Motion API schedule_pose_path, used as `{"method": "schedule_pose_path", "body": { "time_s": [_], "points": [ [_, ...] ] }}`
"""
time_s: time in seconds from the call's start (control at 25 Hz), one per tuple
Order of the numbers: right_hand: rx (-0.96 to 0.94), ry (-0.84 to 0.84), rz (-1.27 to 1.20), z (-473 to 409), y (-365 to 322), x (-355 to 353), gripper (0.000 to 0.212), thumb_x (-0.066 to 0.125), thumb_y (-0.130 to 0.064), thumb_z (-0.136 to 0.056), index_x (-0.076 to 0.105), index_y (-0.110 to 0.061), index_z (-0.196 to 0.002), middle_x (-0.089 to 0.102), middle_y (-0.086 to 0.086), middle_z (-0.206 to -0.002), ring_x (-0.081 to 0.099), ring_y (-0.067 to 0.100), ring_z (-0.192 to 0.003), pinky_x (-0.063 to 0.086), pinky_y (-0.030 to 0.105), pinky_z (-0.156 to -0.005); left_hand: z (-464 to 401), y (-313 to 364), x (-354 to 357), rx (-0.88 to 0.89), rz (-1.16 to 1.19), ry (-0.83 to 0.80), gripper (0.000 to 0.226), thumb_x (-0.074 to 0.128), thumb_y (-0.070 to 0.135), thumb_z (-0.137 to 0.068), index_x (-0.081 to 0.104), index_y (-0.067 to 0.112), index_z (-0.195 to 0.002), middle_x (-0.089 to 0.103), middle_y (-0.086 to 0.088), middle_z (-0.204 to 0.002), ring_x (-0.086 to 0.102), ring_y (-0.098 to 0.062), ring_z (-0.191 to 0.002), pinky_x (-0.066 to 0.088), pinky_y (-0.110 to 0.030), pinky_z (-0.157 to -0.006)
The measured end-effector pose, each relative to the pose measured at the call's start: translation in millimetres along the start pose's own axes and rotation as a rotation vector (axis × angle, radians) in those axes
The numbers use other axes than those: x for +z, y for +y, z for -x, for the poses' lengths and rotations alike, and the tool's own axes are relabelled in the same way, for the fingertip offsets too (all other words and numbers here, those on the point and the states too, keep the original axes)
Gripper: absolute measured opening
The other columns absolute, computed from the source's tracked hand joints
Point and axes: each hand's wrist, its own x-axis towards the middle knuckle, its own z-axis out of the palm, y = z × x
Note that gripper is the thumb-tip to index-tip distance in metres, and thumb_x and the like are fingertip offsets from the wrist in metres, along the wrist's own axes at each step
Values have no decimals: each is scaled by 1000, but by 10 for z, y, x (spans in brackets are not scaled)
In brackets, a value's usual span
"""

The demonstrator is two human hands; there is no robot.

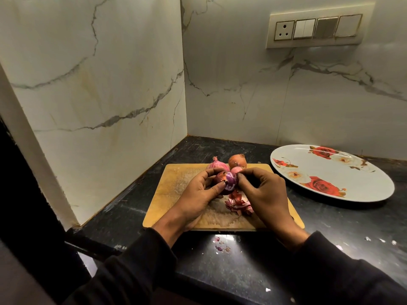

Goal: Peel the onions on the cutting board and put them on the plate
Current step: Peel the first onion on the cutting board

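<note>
A wooden cutting board (174, 190) lies on the dark counter. Above its middle my left hand (198, 192) grips a purple onion (228, 180) that is partly peeled, with a scrap of dry skin at its top. My right hand (264, 192) pinches at the onion's right side. Behind the hands three more onions rest on the board's far edge: a pink one (217, 165), an orange-brown one (237, 160) and a small pink one (236, 169) mostly hidden. Torn skins (237, 203) lie under my right hand. The white plate with red roses (352, 179) sits to the right, holding nothing.
Marble walls close the corner behind and to the left of the board. A switch panel (317, 29) is on the back wall. Small skin scraps (222, 246) lie on the counter in front of the board, near its front edge.
</note>
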Motion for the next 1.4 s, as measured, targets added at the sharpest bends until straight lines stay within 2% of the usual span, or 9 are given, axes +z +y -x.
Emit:
{"method": "schedule_pose_path", "body": {
  "time_s": [0.12, 0.24, 0.4, 0.52, 0.72, 0.84, 1.04, 1.2, 1.4],
  "points": [
    [-1, -91, -77, 26, -66, 14, 23, 74, -21, -89, 71, -25, -111, 70, -18, -94, 67, -8, -90, 51, 7, -76, -13, -15, -16, -7, -28, 8, 36, 61, 3, -94, 60, 19, -126, 67, -15, -126, 65, -29, -117, 51, -47, -102],
    [-8, -116, -107, 28, -72, -2, 29, 75, -17, -87, 68, -30, -112, 67, -25, -94, 65, -12, -90, 49, 5, -76, 3, -12, -6, -13, -10, 11, 36, 62, 3, -93, 61, 17, -125, 67, -16, -125, 64, -30, -119, 50, -49, -104],
    [-19, -96, 11, 13, -9, 6, 24, 73, -13, -88, 73, -20, -111, 70, -14, -94, 63, -12, -81, 48, 4, -74, 16, 2, 11, -18, -12, 6, 34, 64, 5, -90, 62, 18, -121, 67, -15, -124, 65, -28, -118, 52, -47, -103],
    [-102, -87, 86, 15, -14, 19, 20, 71, -9, -89, 75, -14, -108, 65, -16, -90, 58, -15, -77, 45, 0, -73, 28, 17, 19, -14, -12, 2, 36, 67, 10, -85, 62, 18, -120, 68, -14, -122, 66, -26, -116, 52, -45, -103],
    [-69, -61, 54, -3, 30, -2, 21, 68, -7, -91, 75, -15, -109, 66, -16, -95, 59, -14, -83, 44, 0, -77, 38, 33, 29, -9, 13, 1, 46, 69, 17, -76, 61, 16, -121, 67, -18, -124, 63, -32, -120, 46, -53, -108],
    [-49, -68, 50, -9, 36, 9, 22, 68, -6, -91, 75, -15, -110, 68, -13, -96, 63, -6, -85, 45, 1, -77, 36, 22, 25, 3, 6, 2, 44, 68, 17, -76, 61, 18, -119, 66, -19, -126, 62, -34, -122, 47, -54, -108],
    [-21, -63, 34, -13, 43, 12, 20, 68, -10, -92, 73, -18, -110, 69, -13, -92, 66, -2, -84, 54, 13, -74, 46, 38, 37, 14, 23, -20, 41, 66, 14, -78, 61, 18, -118, 70, -12, -120, 66, -26, -113, 57, -34, -91],
    [61, -31, -5, -14, 74, 28, 17, 67, -12, -94, 73, -20, -108, 70, -14, -89, 67, 0, -81, 54, 13, -71, 37, 36, 33, 6, 39, -24, 34, 58, 1, -93, 61, 18, -122, 74, -3, -114, 70, -18, -107, 58, -25, -79],
    [149, -41, 5, -10, 102, 24, 15, 66, -13, -94, 73, -18, -107, 68, -17, -83, 68, -2, -76, 56, 15, -70, 36, 38, 13, -6, 59, -14, 40, 50, 1, -100, 60, 20, -133, 70, -2, -122, 68, -16, -104, 55, -28, -84]
  ]
}}
